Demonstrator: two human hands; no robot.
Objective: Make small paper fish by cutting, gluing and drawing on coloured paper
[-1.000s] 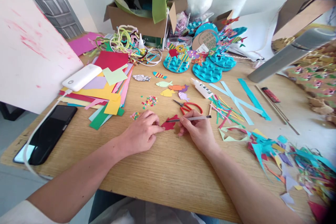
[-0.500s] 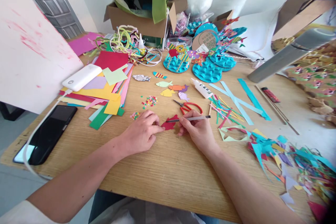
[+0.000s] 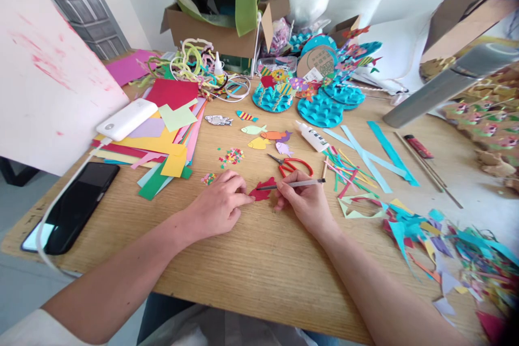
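A red paper fish lies flat on the wooden table. The index finger of my left hand touches its left end, with the other fingers curled. My right hand is closed on a thin grey pen, whose tip is over the fish. Just behind my right hand lie scissors with red handles. Beyond the fish are cut paper fish: an orange one, a yellow one and a purple one. Small confetti pieces form a pile behind my left hand.
On the left are coloured paper sheets, a white power bank and a black phone. A glue bottle, paper strips and a grey cylinder are to the right. Paper scraps cover the right front.
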